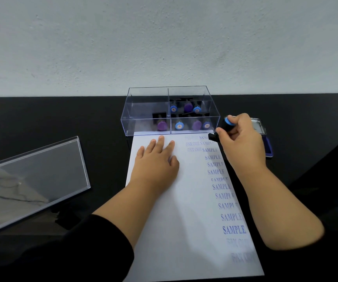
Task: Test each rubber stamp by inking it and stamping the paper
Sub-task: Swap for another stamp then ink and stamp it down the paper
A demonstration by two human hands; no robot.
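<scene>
Hands: two; left hand (pixel 156 159) lies flat with straight fingers on the paper (pixel 184 210); right hand (pixel 242 139) curls round one stamp (pixel 226 126) with a blue cap, its black base at the sheet's top right corner.
Paper: one white sheet on the black worktop (pixel 41 119), with blue SAMPLE prints down its right edge.
Box: one clear box (pixel 170 110), four compartments.
Stored stamps: seven caps, four blue, three purple.
Ink pad: one (pixel 265 139), open, behind the right hand.
Lid: one clear lid (pixel 31 180), left.
</scene>
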